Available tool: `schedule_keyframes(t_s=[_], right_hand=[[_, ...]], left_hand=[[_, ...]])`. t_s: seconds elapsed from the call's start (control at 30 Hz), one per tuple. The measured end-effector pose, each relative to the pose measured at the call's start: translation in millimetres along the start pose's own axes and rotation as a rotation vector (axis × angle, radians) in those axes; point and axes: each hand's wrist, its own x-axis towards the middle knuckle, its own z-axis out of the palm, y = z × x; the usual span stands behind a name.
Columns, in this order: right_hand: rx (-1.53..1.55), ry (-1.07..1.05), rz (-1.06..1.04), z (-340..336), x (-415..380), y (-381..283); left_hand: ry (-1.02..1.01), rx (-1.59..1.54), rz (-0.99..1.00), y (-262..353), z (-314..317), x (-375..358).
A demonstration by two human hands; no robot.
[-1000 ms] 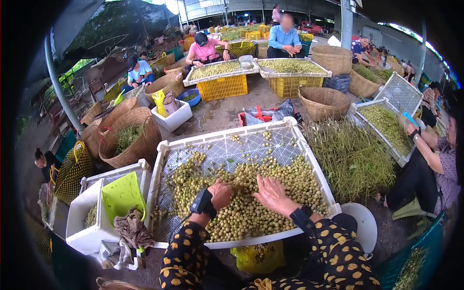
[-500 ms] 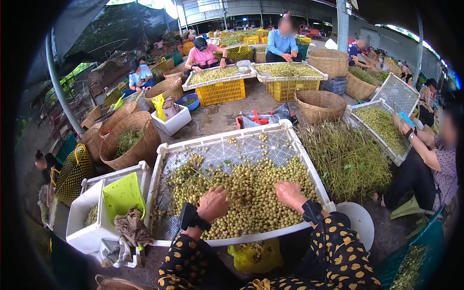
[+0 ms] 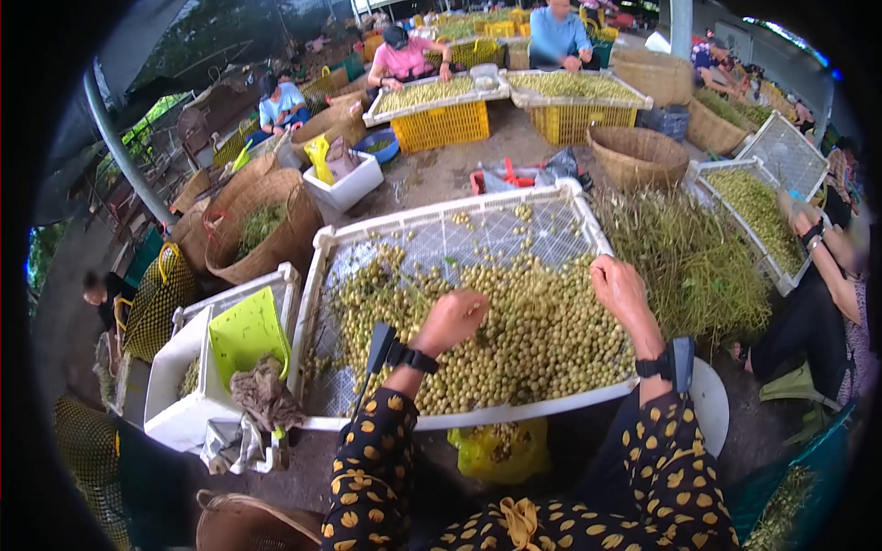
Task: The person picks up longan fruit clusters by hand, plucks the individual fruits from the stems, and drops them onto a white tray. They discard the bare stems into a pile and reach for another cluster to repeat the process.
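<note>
A white mesh tray lies before me, heaped with small round yellow-brown fruits. My left hand is over the middle of the heap, its fingers curled together; anything inside them is hidden. Near the tray's right rim, my right hand hovers with bent fingers pressed together, and I cannot make out what they hold. Some stems lie among the fruits on the left part of the tray.
Left of the tray stand a white foam box and a green scoop. Cut stems are piled to the right. A co-worker's hand is at another tray. Baskets and two seated people are farther back.
My left hand has moved right across the heap. My right hand has risen from the fruits toward the right rim. The whole view has shifted, with the tray appearing higher.
</note>
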Motion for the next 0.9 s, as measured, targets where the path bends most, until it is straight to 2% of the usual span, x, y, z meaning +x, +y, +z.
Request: schedule_keyframes(t_s=[0.07, 0.17, 0.2, 0.27, 0.37, 0.4, 0.5, 0.53, 0.67, 0.77, 0.87, 0.9], right_hand=[[-0.038, -0.167, 0.055, 13, -1, 3], [0.093, -0.161, 0.002, 4, 7, -27], [0.19, -0.042, -0.132, 7, 6, -30], [0.262, -0.106, -0.101, 5, 5, -36], [0.403, -0.217, 0.021, -2, 4, -42], [0.471, -0.241, 0.07, -1, 4, -43], [0.659, -0.339, 0.208, 1, 2, -49], [0.72, -0.373, 0.253, 1, 2, -52], [0.803, -0.453, 0.217, 3, 2, -63], [0.825, -0.467, 0.154, 8, 2, -60], [0.985, -0.318, 0.261, 15, -2, -56], [1.055, -0.298, 0.353, 15, -3, -57]], left_hand=[[0.057, -0.049, -0.019, 12, 4, 6], [0.148, -0.129, -0.052, 27, 18, 7], [0.172, -0.144, -0.071, 34, 20, 9], [0.203, -0.161, -0.123, 43, 21, 13], [0.251, -0.055, -0.073, 29, 32, 15], [0.219, -0.063, -0.179, 38, 29, 14], [0.401, 0.188, 0.108, 40, 29, 15], [0.392, 0.131, 0.084, 47, 27, 16], [0.329, 0.005, 0.154, 54, 26, 24], [0.176, -0.1, 0.043, 58, 29, 26], [0.21, -0.283, 0.028, 56, 36, 30], [0.222, -0.341, 0.009, 58, 35, 30]])
